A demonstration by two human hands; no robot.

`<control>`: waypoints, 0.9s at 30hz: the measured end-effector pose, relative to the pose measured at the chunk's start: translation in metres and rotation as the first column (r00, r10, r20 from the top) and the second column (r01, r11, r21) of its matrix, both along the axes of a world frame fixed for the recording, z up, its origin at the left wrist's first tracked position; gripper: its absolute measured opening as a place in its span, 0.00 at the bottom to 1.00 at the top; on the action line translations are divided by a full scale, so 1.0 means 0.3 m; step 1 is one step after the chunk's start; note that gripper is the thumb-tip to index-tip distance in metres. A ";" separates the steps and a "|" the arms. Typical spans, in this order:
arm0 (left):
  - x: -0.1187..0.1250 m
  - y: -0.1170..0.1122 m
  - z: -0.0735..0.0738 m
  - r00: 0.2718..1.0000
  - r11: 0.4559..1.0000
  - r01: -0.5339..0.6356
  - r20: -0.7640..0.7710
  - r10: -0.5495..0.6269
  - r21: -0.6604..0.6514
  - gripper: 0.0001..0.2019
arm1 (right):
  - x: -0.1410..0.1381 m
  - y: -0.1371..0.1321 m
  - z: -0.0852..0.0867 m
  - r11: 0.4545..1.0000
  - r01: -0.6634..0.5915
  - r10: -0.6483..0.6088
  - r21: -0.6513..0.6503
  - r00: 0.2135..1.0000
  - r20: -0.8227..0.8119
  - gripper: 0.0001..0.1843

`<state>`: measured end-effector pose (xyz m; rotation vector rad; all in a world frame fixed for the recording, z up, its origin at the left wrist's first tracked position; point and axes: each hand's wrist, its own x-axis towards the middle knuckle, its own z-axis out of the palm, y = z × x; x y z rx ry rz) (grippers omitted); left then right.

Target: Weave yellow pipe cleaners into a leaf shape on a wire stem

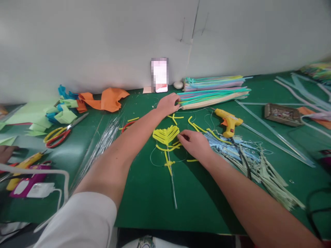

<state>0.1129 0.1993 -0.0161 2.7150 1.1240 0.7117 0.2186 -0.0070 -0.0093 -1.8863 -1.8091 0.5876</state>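
Note:
A flat yellow leaf shape [166, 135], built from fuzzy pipe-cleaner pieces, lies mid-table on a thin wire stem [173, 189]. Further yellow pieces cross that stem lower down. My right hand [194, 144] is at the leaf's right edge, thumb and forefinger closed together; what they pinch is too small to make out. Farther back, my left hand [168, 104] has its curled fingers at the left end of a bundle of coloured pipe cleaners [214, 97]. Its fingertips are partly hidden, so anything in them cannot be made out. Cut yellow pieces [194, 124] lie around the leaf.
A yellow glue gun [228, 121] rests right of my hands, near blue and pale green strands [254, 162]. Scissors [67, 130], crumpled orange paper [110, 100] and loose wires [100, 148] lie left. A phone [159, 75] leans against the wall. Another person's hand [7, 153] shows far left.

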 end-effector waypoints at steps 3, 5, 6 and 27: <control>0.001 0.003 0.004 0.999 1.000 0.013 0.047 -0.013 0.000 0.06 | 0.002 0.001 -0.005 1.000 0.000 0.000 0.003 1.000 0.004 0.14; -0.005 0.007 0.006 0.994 1.000 0.021 0.106 -0.018 -0.023 0.06 | 0.003 0.000 -0.006 1.000 0.004 -0.004 -0.003 1.000 0.012 0.14; -0.010 0.008 0.006 0.990 0.999 0.015 0.141 -0.009 -0.045 0.05 | 0.003 0.000 -0.006 1.000 0.006 -0.006 -0.006 1.000 0.011 0.14; -0.045 -0.022 -0.016 0.851 0.856 0.020 0.459 0.257 -0.516 0.06 | -0.009 -0.001 -0.017 0.887 -0.228 0.234 0.402 0.972 0.034 0.13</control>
